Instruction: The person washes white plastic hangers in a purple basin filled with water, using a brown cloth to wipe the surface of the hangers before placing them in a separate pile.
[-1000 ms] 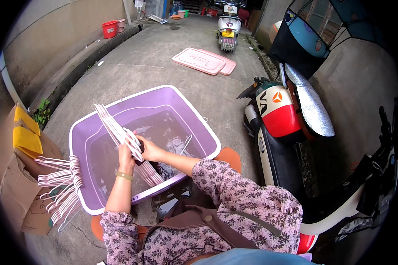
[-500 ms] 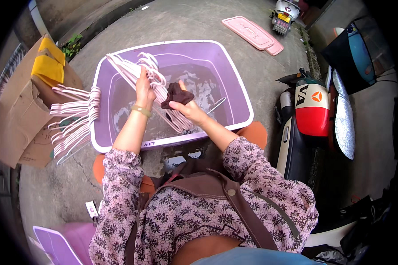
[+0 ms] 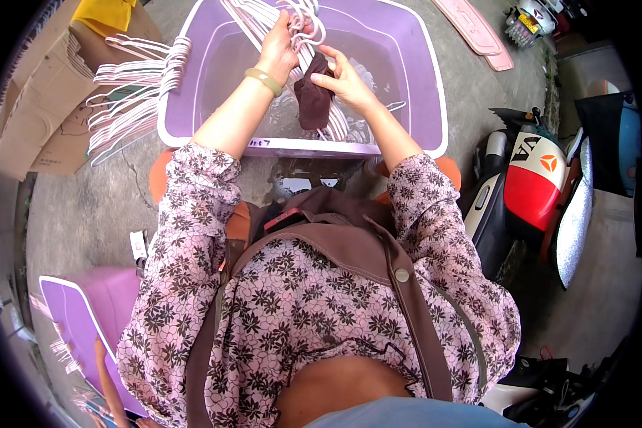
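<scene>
My left hand (image 3: 278,50) is closed around a bundle of pale pink clothes hangers (image 3: 248,20), near their hooks. The bundle slants down into a purple tub (image 3: 175,96) with a white rim and cloudy water in it. In my right hand (image 3: 348,82), a dark brown cloth (image 3: 314,103) is pinched between thumb and fingers. The cloth lies against the hangers and hangs over their lower part. At the tub's near side, the lower ends of the bundle reach close to the rim.
More pink hangers (image 3: 132,93) hang over the tub's left rim, beside a cardboard box (image 3: 57,93) with a yellow cloth (image 3: 105,14). Lower left, another person's arm (image 3: 108,378) reaches by a second purple tub (image 3: 96,307). A red and white scooter (image 3: 531,178) stands right; pink lids (image 3: 471,28) lie far right.
The view has tipped, so the tub sits higher in the picture. The brown cloth, bunched in my right hand before, now hangs longer down the hangers. My left hand keeps its hold.
</scene>
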`<control>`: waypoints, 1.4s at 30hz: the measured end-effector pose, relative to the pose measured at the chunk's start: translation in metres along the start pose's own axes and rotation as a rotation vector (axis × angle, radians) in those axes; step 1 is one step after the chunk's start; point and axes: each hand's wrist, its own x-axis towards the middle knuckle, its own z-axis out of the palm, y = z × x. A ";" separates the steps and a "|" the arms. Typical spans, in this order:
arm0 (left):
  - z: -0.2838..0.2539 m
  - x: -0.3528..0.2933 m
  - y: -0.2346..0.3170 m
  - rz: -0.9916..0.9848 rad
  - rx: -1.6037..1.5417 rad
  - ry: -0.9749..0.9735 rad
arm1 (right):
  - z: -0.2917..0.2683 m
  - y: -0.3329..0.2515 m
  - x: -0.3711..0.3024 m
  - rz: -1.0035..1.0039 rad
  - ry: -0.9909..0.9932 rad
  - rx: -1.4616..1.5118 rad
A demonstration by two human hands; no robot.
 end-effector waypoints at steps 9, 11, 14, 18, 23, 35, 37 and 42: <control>-0.014 0.032 0.030 -0.101 0.029 -0.072 | -0.006 -0.004 -0.027 0.213 -0.228 -0.324; -0.012 0.026 0.029 -0.045 0.047 0.181 | -0.013 0.006 -0.041 0.178 -0.195 -0.499; -0.029 0.027 0.033 -0.037 -0.053 0.291 | -0.016 0.018 -0.066 0.104 -0.063 -0.738; -0.025 0.029 0.013 0.022 -0.038 0.211 | -0.013 0.016 -0.060 0.126 0.000 -0.773; -0.023 0.047 0.011 0.063 0.078 0.053 | -0.002 -0.007 -0.013 0.215 -0.113 -0.117; -0.054 0.063 0.001 -0.170 -0.238 0.158 | 0.002 0.003 -0.060 -0.054 0.245 -0.313; 0.003 -0.008 -0.007 -0.206 -0.068 0.100 | 0.005 -0.014 -0.051 -0.057 0.266 -0.318; 0.004 -0.023 -0.048 -0.167 0.099 0.257 | 0.027 -0.039 -0.023 -0.192 0.359 -0.726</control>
